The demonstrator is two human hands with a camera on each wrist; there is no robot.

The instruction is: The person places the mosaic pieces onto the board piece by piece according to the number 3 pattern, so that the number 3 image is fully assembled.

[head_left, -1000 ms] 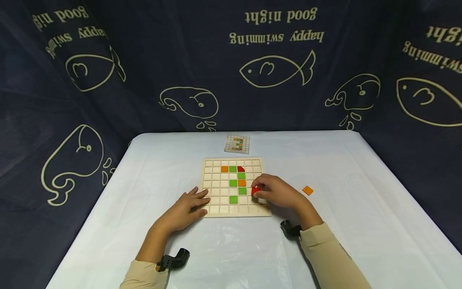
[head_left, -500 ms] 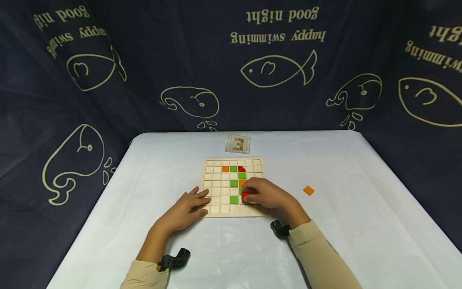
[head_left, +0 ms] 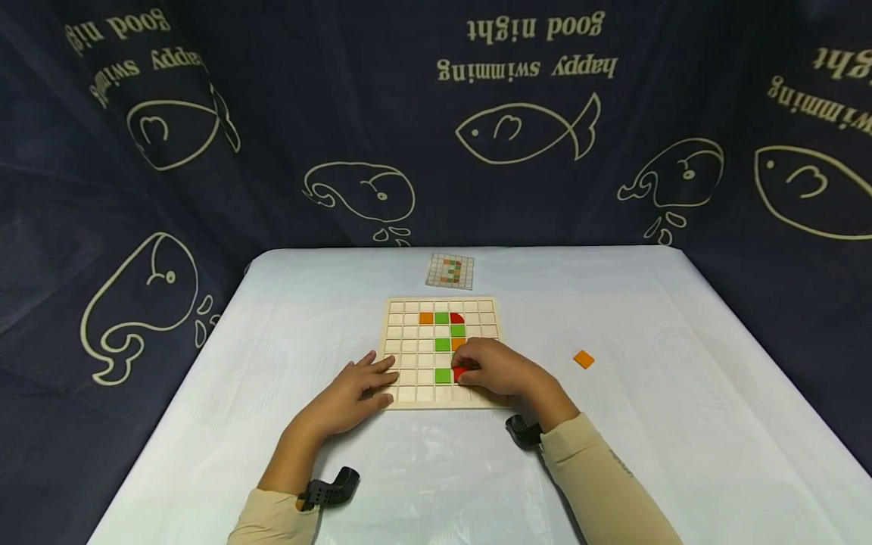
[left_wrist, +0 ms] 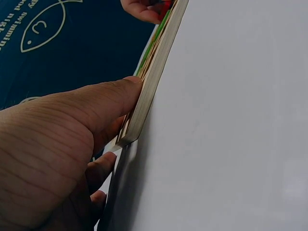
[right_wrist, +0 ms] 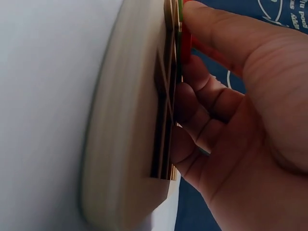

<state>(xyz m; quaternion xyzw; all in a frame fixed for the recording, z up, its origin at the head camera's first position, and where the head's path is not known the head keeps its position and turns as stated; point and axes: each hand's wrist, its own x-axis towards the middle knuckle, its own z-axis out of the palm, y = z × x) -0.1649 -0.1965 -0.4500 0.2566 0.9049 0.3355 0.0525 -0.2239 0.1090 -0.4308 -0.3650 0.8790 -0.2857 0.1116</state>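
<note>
A wooden grid board [head_left: 415, 395] lies on the white table, with orange, green and red tiles set in some of its squares. My right hand [head_left: 500, 367] pinches a red tile [head_left: 460, 374] between thumb and fingers, right at the square beside a green tile [head_left: 443, 375]. In the right wrist view the red tile [right_wrist: 186, 45] stands at the board's surface, partly hidden by the thumb. My left hand [head_left: 354, 395] rests with spread fingers on the board's left edge. In the left wrist view its thumb [left_wrist: 130, 86] presses on the board's rim [left_wrist: 149, 91].
A loose orange tile [head_left: 583, 359] lies on the table right of the board. Behind the board is a small pattern card [head_left: 450, 272] printed with a coloured grid. A dark blue curtain [head_left: 381, 91] with fish drawings hangs at the back and sides.
My right hand has carried the red tile leftward and slightly toward me, from the board's right columns to the square beside the lowest green tile. My left hand has stayed in place.
</note>
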